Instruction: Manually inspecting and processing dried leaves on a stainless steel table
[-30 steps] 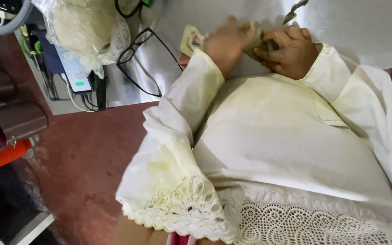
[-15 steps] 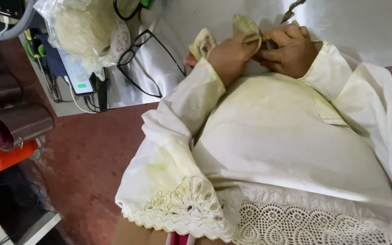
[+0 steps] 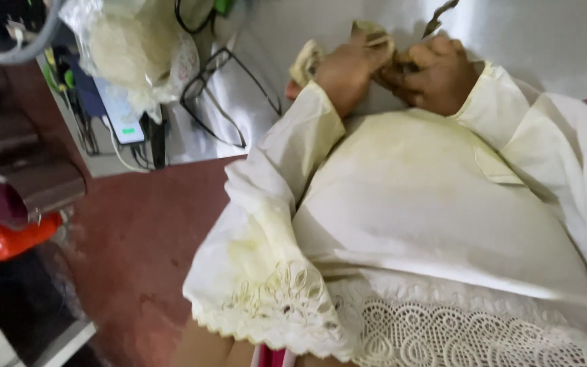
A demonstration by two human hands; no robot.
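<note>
Nearest to you, at six o'clock, the lace hem (image 3: 443, 326) of your pale cream garment (image 3: 429, 211) is spreading across the bottom of the view, with the embroidered cuff (image 3: 273, 299) of your left sleeve hanging just beside it at seven o'clock over the red floor (image 3: 144, 231). Further out, at twelve o'clock, your hands are meeting on the pale worktop (image 3: 538, 34). Your left hand (image 3: 344, 71) is curling shut around a small piece of cream cloth (image 3: 371, 34), which is bunching up above the knuckles and poking out at its left side. Your right hand (image 3: 433, 75) is closing against the left one and gripping a thin metal tool (image 3: 439, 17) whose tip is sticking up toward the top edge; what kind of tool it is cannot be told. Off at ten o'clock, a pair of black-framed glasses (image 3: 219, 102) is lying on the worktop, and beyond it, at eleven o'clock, a clear bag of pale material (image 3: 130, 47) is sitting near a phone (image 3: 120, 112).
</note>
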